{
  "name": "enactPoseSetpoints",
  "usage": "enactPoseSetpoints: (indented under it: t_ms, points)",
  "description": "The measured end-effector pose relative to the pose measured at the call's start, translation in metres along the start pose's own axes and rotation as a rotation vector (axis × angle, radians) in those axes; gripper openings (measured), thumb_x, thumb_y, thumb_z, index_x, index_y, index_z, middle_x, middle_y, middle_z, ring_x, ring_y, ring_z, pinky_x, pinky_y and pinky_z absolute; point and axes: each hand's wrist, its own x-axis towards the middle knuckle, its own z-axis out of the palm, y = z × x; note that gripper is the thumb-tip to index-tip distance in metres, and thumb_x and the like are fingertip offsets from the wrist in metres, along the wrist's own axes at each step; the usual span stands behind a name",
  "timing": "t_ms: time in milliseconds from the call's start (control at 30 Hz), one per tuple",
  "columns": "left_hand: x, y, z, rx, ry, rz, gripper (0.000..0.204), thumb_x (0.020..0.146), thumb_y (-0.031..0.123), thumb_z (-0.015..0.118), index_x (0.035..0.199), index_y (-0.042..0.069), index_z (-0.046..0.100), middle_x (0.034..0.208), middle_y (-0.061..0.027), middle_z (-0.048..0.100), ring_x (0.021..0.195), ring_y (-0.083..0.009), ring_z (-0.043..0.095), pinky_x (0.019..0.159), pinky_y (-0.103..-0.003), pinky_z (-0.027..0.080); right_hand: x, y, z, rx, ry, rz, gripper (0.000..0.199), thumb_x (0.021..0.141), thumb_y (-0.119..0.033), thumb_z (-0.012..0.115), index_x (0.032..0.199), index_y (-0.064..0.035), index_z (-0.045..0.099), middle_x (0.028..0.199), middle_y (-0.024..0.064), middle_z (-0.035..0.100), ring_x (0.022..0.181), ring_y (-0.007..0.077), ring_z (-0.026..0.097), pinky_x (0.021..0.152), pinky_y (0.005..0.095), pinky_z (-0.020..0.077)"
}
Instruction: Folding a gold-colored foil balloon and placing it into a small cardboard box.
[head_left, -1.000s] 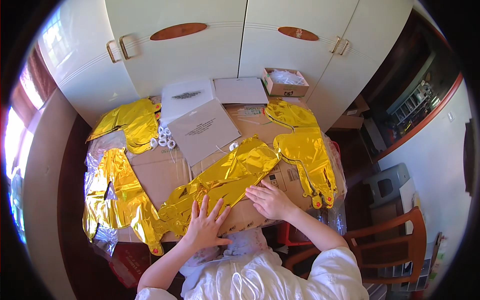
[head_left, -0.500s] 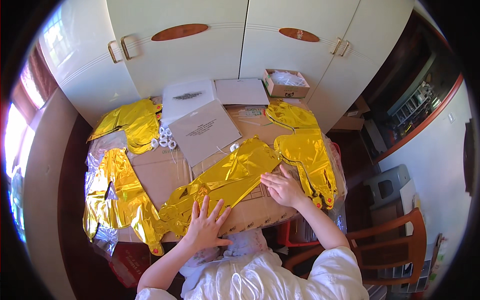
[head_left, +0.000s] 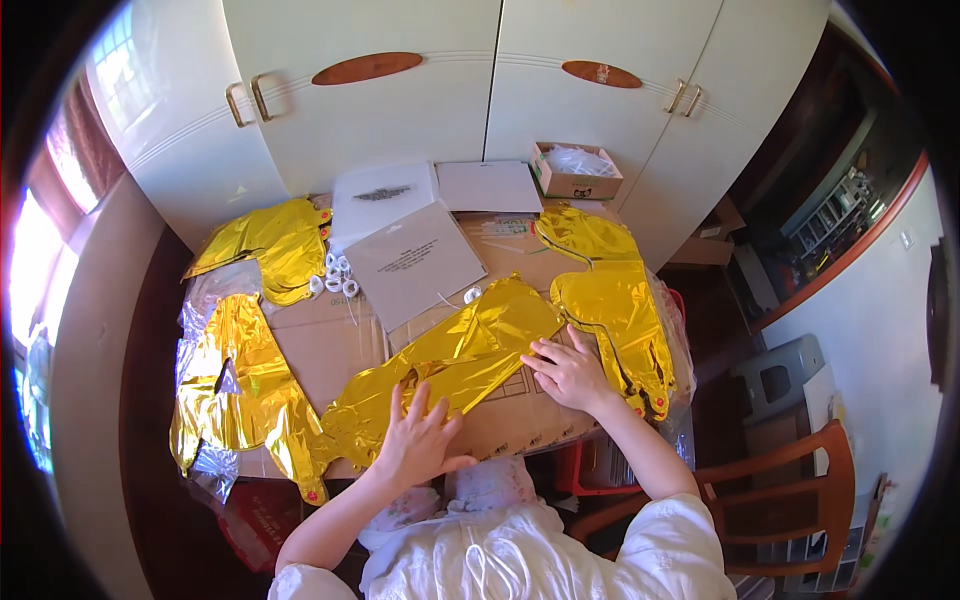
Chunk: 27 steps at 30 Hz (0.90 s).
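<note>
A long gold foil balloon (head_left: pixel 470 345), flat and wrinkled, lies slantwise across the middle of the cardboard-covered table. My left hand (head_left: pixel 412 440) rests on its near left part with the fingers spread. At the balloon's right end, my right hand (head_left: pixel 568 372) lies with fingers outstretched, its fingertips touching the foil edge. Neither hand grips anything. Another gold foil balloon (head_left: pixel 240 375) is spread at the left and meets the middle one. A folded gold foil balloon (head_left: pixel 615 300) lies at the right, and one more gold foil balloon (head_left: pixel 265 245) sits at the far left.
Grey-white printed cards (head_left: pixel 405 265) overlap at the table's back. Beside them lie several small white ribbon rolls (head_left: pixel 340 275). An open box (head_left: pixel 578 172) of clear plastic pieces stands against the white cabinet (head_left: pixel 560 110). A wooden chair (head_left: pixel 780 490) is at my right.
My left hand has shifted slightly up over the foil, and its fingers are more bent. The right hand stays nearly in place. The whole view has shifted slightly.
</note>
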Motion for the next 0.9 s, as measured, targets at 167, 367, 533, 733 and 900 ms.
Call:
enactPoseSetpoints:
  t_ms: [167,367,533,733,900]
  points:
    - [0.04,0.012,-0.003,0.012,0.131,0.079,0.077,0.082,0.071,0.053,0.128,0.009,0.06,0.105,-0.0071,0.063,0.108,-0.0252,0.055,0.094,-0.048,0.041,0.0,-0.002,-0.002,-0.046,-0.038,-0.036,0.038,0.091,-0.029,0.06,0.129,-0.0267,0.063,0.131,0.0097,0.06,0.123,0.0242,0.058,0.114,0.0619,0.0245]
    - [0.081,0.018,0.002,-0.034,0.125,0.107,0.078,0.082,0.069,0.055,0.131,0.008,0.058,0.1,-0.0045,0.061,0.095,-0.0191,0.056,0.078,-0.034,0.043,-0.002,-0.005,-0.003,-0.077,-0.07,-0.024,0.041,0.091,-0.032,0.062,0.132,-0.0331,0.06,0.135,0.0102,0.057,0.126,0.0247,0.056,0.112,0.0648,0.0241]
    - [0.072,0.015,-0.002,-0.061,0.092,0.116,0.08,0.082,0.07,0.054,0.132,0.008,0.058,0.1,-0.0053,0.06,0.096,-0.0206,0.055,0.081,-0.036,0.043,-0.001,-0.005,-0.004,-0.063,-0.101,-0.01,0.042,0.091,-0.034,0.061,0.133,-0.0338,0.059,0.137,0.0101,0.056,0.128,0.0249,0.054,0.112,0.0666,0.0228]
    - [0.039,0.004,-0.005,-0.09,0.099,0.115,0.08,0.079,0.071,0.057,0.128,0.007,0.06,0.102,-0.0048,0.059,0.095,-0.0206,0.055,0.079,-0.036,0.042,0.0,-0.007,-0.008,-0.056,-0.123,0.011,0.038,0.093,-0.036,0.058,0.131,-0.0325,0.061,0.137,0.0096,0.057,0.13,0.0235,0.053,0.113,0.0649,0.0211]
    - [0.004,-0.004,0.0,-0.093,0.079,0.095,0.083,0.078,0.072,0.057,0.13,0.008,0.059,0.101,-0.005,0.059,0.095,-0.021,0.055,0.08,-0.036,0.041,0.0,-0.007,-0.008,-0.07,-0.138,0.004,0.038,0.094,-0.036,0.057,0.131,-0.0319,0.062,0.138,0.009,0.057,0.131,0.0223,0.051,0.114,0.0639,0.0205]
